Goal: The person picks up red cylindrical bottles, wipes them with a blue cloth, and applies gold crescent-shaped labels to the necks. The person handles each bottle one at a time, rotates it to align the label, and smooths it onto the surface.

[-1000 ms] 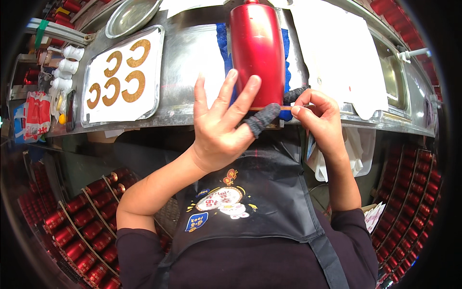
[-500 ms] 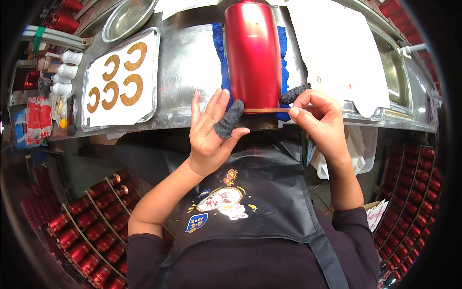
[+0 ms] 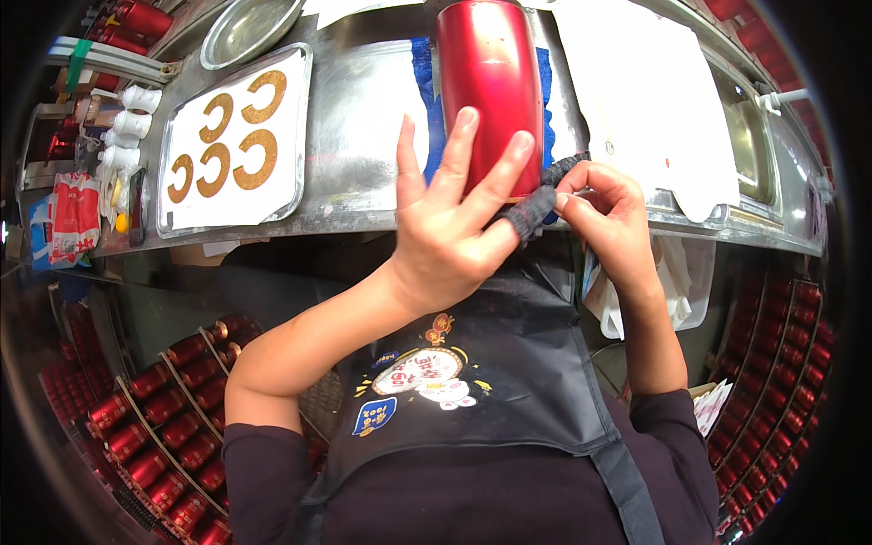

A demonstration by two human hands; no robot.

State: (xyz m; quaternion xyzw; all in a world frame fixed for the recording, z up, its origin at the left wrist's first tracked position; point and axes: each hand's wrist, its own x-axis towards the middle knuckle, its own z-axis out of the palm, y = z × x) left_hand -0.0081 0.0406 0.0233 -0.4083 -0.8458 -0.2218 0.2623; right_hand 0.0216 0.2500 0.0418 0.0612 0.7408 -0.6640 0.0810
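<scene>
A glossy red metal bottle (image 3: 490, 86) lies lengthwise between two blue cloth pads (image 3: 423, 100), its near end toward me. My left hand (image 3: 454, 222) is spread in front of that end. Its index finger, in a dark knitted finger cover, touches the bottle's near edge, while the left thumb is hidden. A thin brownish strip (image 3: 518, 198) shows along this edge, mostly covered by the left fingers. My right hand (image 3: 604, 213) pinches at the strip's right end with thumb and fingertip; the pinched part is hidden. A dark finger cover is on a right finger as well.
A tray (image 3: 300, 173) at left holds several gold C-shaped pieces on white paper. Behind it stands a round metal bowl (image 3: 245, 32). White sheets (image 3: 645, 100) cover the bench's right side. Racks of red bottles (image 3: 173, 436) stand low on both sides.
My left hand has moved right across the bottle's near end, its covered index finger now close to my right fingertips. My right hand stays nearly in place. The view has shifted slightly.
</scene>
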